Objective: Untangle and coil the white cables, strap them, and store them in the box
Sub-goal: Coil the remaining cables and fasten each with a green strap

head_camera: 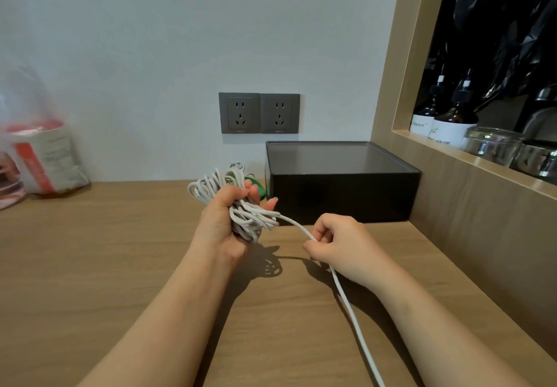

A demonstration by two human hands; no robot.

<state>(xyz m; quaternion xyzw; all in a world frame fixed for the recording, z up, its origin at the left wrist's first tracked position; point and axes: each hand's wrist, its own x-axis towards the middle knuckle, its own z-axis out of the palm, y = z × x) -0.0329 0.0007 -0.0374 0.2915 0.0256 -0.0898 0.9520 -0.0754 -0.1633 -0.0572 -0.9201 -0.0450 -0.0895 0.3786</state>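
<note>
White cable bundle (pixel 211 188) is clutched in the L hand (pixel 223 230) above the surface (pixel 105 266), beside the black box (pixel 340 188). Free strand (pixel 354 320) is pinched by the R hand (pixel 337 243). If it's tugged hard, loops could be dragged from the L grip & re-tangled.

up and to the right of the black box (pixel 340 188) stand 2 dark pump bottles with white labels. the left bottle (pixel 420 123) reads "master" in slanted script. the right bottle (pixel 453 129) shows "liquid soap" in small capitals near its label's lower edge; the word before it is too small to read. far left of the box, print on the red and white packet (pixel 45 157) is blurred. marks on the 2 wall sockets (pixel 259 113) above the box are illegible.
</note>
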